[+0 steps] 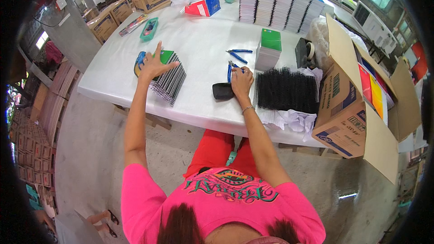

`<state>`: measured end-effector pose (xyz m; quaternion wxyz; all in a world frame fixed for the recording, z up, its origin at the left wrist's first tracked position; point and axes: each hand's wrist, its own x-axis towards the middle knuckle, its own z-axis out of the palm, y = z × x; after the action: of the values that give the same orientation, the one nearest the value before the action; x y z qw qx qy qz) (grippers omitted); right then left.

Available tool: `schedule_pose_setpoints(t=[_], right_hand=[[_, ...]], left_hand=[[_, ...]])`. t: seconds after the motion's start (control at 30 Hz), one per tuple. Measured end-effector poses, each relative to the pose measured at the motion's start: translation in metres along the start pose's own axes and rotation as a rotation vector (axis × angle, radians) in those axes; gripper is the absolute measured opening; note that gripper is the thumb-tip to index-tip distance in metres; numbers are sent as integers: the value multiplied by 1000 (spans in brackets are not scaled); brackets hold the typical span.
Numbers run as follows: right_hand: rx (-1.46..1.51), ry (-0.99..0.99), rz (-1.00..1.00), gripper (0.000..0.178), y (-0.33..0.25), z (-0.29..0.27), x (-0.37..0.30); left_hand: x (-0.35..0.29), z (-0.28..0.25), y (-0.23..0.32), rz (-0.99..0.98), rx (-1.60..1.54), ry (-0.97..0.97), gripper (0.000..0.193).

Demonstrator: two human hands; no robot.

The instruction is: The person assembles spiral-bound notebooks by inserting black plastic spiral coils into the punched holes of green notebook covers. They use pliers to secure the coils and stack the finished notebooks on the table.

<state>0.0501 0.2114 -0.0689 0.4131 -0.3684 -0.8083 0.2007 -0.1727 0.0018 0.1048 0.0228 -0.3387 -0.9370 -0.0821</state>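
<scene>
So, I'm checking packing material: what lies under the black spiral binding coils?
Crumpled white paper shows along the near edge of the black spiral binding coils; what's beneath their middle is covered.

Wearing bright pink short-sleeved shirt [221, 212] with ornate multicoloured chest print [233, 187] — red trousers [210, 151] — thin wrist bracelet [247, 108], possibly metal.

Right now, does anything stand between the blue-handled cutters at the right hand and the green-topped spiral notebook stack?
Nothing visible: white tabletop separates the blue-handled cutters by the right hand from the spiral notebook stack. A black case sits just nearer the person, off that line; the left hand partly covers the stack's top.
</scene>
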Motion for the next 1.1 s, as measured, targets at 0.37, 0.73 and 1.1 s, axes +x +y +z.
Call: schedule_pose_setpoints(t=[0.37,0.73,1.1], right_hand=[[301,102,121,22,8,-22,23],[85,320,278,51,52,-116,145],[420,-167,443,44,102,-146,169]], left_hand=[[-123,109,99,551,-579,59,82],[-78,167,139,426,-877,197,31],[-75,163,135,477,-1105,152,36]])
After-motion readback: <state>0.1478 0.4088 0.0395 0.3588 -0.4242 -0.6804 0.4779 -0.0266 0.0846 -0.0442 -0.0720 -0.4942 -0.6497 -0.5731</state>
